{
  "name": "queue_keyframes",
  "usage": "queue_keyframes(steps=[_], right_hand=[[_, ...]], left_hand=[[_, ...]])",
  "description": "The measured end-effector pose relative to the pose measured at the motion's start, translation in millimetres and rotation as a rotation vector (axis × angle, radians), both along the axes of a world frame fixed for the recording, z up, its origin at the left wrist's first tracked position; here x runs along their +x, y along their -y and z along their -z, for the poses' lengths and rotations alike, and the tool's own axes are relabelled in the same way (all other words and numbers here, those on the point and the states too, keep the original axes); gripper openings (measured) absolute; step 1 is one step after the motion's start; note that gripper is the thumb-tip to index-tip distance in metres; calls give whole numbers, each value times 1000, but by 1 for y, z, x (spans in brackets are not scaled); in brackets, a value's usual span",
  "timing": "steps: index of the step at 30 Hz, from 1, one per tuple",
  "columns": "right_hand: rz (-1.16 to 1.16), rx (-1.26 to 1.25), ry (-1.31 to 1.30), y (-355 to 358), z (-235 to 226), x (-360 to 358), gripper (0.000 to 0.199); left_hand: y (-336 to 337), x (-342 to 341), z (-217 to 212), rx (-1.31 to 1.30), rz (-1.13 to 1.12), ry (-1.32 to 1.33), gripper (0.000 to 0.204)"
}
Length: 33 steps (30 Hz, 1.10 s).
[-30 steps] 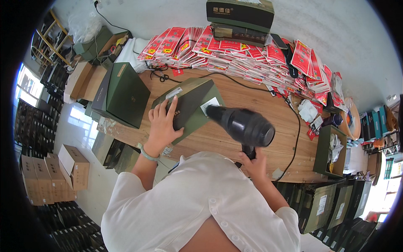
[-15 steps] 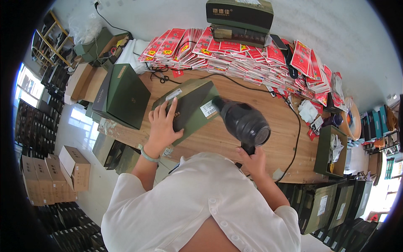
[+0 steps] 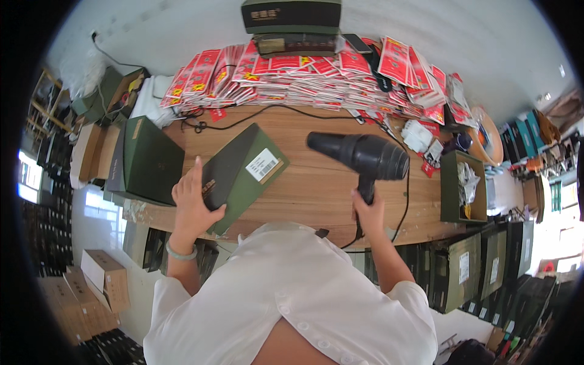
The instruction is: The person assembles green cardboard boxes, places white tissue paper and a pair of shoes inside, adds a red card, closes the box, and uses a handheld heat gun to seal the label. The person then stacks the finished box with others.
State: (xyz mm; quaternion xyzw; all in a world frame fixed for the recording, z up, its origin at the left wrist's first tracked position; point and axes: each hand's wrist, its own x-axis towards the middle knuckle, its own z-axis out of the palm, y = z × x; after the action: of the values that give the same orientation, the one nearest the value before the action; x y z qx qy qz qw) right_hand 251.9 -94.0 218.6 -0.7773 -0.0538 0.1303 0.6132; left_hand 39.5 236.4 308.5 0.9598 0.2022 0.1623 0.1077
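Wooden table (image 3: 322, 201): spreads across in front of you, below both your arms
Red leaflets (image 3: 304, 85): heaped in a long pile along the table's far edge
Upright green box (image 3: 155, 161): stands toward the table's left end
Labelled box (image 3: 240, 182): lies aslant before you, dark and green, just right of the upright green box
Hair dryer (image 3: 359, 152): black, raised at your right, nozzle toward the labelled box but apart from it
Left hand (image 3: 191, 207): at the labelled box's left end, index finger stretched, thumb spread wide, grasping nothing; whether it touches, I cannot tell
Right hand (image 3: 370, 213): your fingers are wrapped around the hair dryer's handle
White label (image 3: 263, 165): stuck on the labelled box's green part
Bracelet (image 3: 181, 253): pale, around your left wrist
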Motion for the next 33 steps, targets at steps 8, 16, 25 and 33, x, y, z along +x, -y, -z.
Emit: queue_keyframes(steps=[8, 16, 25, 33], right_hand=[[285, 207, -360, 75, 108, 123, 46], [466, -269, -215, 127, 226, 155, 61], [-311, -3, 583, -60, -19, 64, 30], [-706, -51, 669, -113, -64, 19, 26]], left_hand=[[21, 6, -8, -148, 188, -10, 104], [36, 22, -7, 35, 216, -26, 70], [41, 12, 0, 27, 170, -30, 61], [42, 10, 1, 8, 184, -12, 62]])
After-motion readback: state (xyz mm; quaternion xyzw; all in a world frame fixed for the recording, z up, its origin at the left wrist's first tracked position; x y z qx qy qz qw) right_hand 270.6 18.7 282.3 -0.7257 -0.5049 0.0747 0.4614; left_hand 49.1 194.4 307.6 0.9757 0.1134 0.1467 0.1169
